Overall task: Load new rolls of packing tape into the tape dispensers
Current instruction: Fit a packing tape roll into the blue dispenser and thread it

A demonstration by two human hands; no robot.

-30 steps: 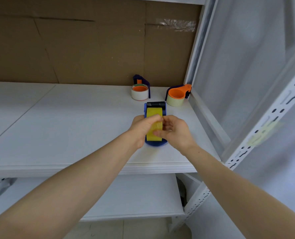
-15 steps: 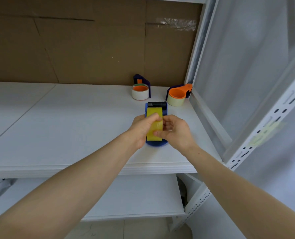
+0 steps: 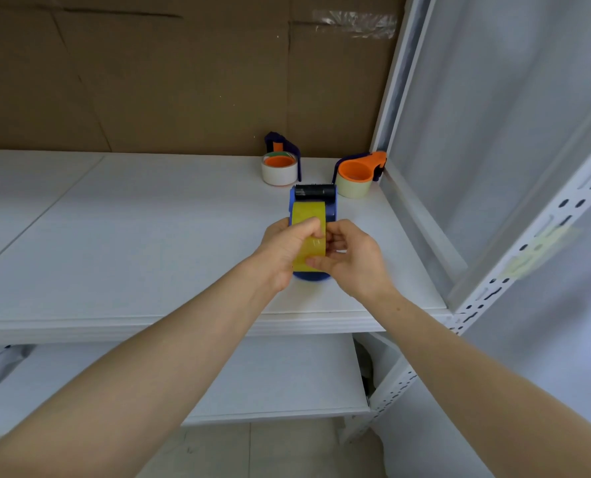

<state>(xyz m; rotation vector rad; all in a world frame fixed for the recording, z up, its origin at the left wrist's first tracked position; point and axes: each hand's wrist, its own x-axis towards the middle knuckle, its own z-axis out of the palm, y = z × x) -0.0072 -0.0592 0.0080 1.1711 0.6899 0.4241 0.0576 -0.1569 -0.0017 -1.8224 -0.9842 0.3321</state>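
Our left hand [image 3: 283,251] curls round the yellow tape roll [image 3: 308,215] with the thumb laid over its top. Our right hand [image 3: 356,263] pinches at the roll's near face, and the roll sits in the blue dispenser [image 3: 331,205] on the white shelf [image 3: 149,236]. We judge this step to be freeing the tape's end, so next it must be peeled up cleanly and drawn to the black roller [image 3: 314,191]; behind it stand the white-tape dispenser [image 3: 280,165] and the pale-tape dispenser [image 3: 356,175], both seemingly loaded.
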